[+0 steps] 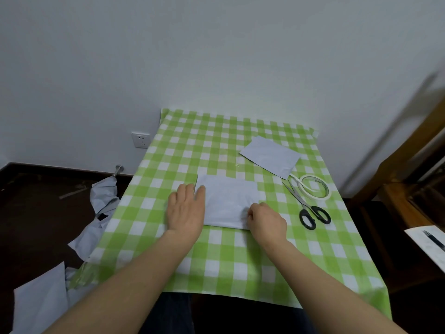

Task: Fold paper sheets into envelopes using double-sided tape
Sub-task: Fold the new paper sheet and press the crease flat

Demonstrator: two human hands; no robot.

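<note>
A folded pale blue paper sheet (227, 200) lies flat in the middle of the table with the green checked cloth (216, 261). My left hand (186, 209) lies flat on the sheet's left edge, fingers straight and pointing away from me. My right hand (267, 221) has curled fingers and pinches the sheet's near right corner. A finished pale blue envelope (269, 159) lies at the far right. Beside it is the roll of white double-sided tape (314, 189) with a loose tail. Black-handled scissors (307, 207) lie next to the roll.
Crumpled pale blue paper (101, 208) hangs off the table's left edge, and more sheets (41, 300) lie lower left. A wooden chair (409, 169) stands at the right. A white wall rises behind the table, with a socket (140, 140).
</note>
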